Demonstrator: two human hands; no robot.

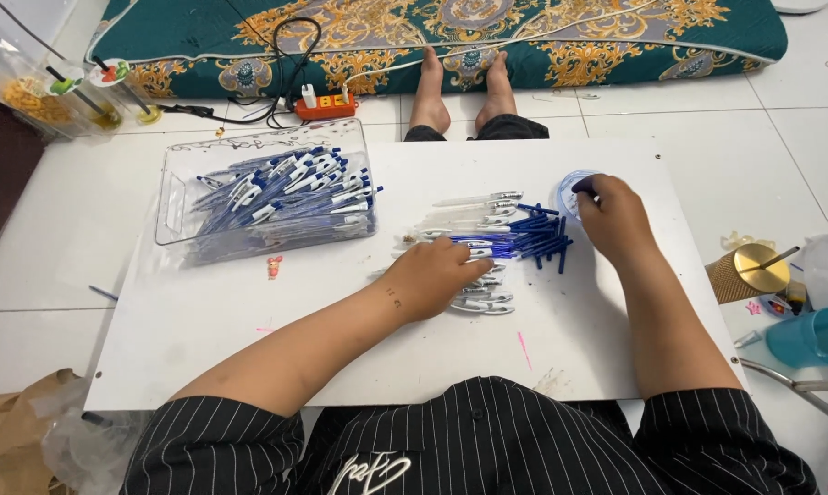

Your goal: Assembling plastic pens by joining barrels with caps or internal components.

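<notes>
My left hand (435, 275) rests on a pile of clear pen barrels (485, 295) on the white board (249, 339), its fingers closed over a pen body. Just beyond lies a heap of blue pen refills and caps (535, 234). My right hand (613, 217) reaches into a small round clear container (568, 188) at the board's right, fingertips pinched inside it; what they hold is hidden. A clear plastic box (171, 206) with several assembled blue and white pens (290, 192) stands at the board's far left.
My bare feet (464, 92) stick out past the board toward a patterned teal mattress (451, 37). An orange power strip (324, 105) with cables lies near it. A gold cup (749, 272) and a teal cup (813, 337) stand right; a brown bag (15, 431) lies left.
</notes>
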